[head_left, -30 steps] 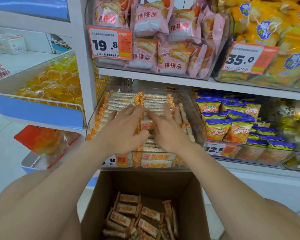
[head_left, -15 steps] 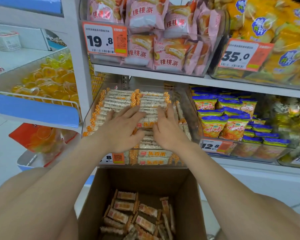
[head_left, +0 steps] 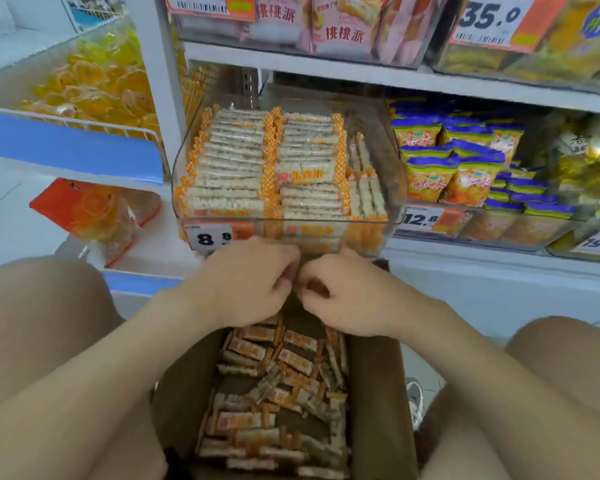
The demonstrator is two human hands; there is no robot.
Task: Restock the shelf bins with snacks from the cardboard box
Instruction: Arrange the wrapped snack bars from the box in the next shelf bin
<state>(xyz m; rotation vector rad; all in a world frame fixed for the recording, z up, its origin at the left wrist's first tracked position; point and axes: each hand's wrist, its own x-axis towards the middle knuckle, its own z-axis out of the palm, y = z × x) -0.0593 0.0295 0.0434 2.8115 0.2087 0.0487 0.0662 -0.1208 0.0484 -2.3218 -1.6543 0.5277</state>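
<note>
The left hand [head_left: 246,282] and right hand [head_left: 347,296] are hovering side by side over the far edge of the box [head_left: 374,393], fingers curled; whether they are holding anything cannot be told. Bars [head_left: 284,368] are lying jumbled in the box just below, equally near both hands, and the bin [head_left: 390,174] is sitting just beyond.

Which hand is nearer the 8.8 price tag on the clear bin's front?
Left. The left hand is just below the price tag, knuckles near its lower right corner. The right hand is farther off, below and right of it, above the cardboard box.
</note>
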